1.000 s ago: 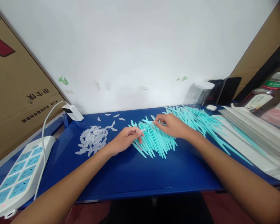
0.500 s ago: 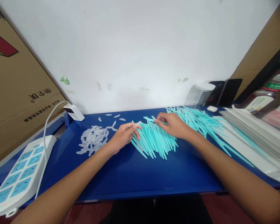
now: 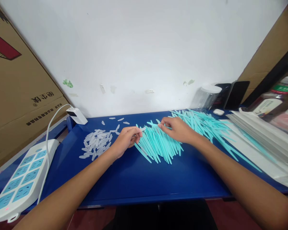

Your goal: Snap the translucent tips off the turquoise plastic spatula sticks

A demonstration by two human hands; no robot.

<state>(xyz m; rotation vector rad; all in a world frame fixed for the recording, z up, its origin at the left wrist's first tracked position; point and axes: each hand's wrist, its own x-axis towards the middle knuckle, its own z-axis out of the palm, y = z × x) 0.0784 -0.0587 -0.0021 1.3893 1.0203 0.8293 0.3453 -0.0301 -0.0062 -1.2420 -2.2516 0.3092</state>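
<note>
Turquoise stick (image 3: 154, 124) pinched in the right hand (image 3: 175, 128), the left hand (image 3: 127, 140) is levelling its pinched translucent piece (image 3: 143, 129), seemingly nearing alignment.

"Anything readable there?"
"On the box (image 3: 19, 80), a ® mark (image 3: 35, 104) beside large Chinese characters (image 3: 43, 96), upside down; a smaller line (image 3: 44, 114) below; I can't make out either wording."
"And the bottle (image 3: 270, 98)?"
"Pale lettering on its green band (image 3: 283, 88), print on its label (image 3: 266, 107); both too blurred to read."
</note>
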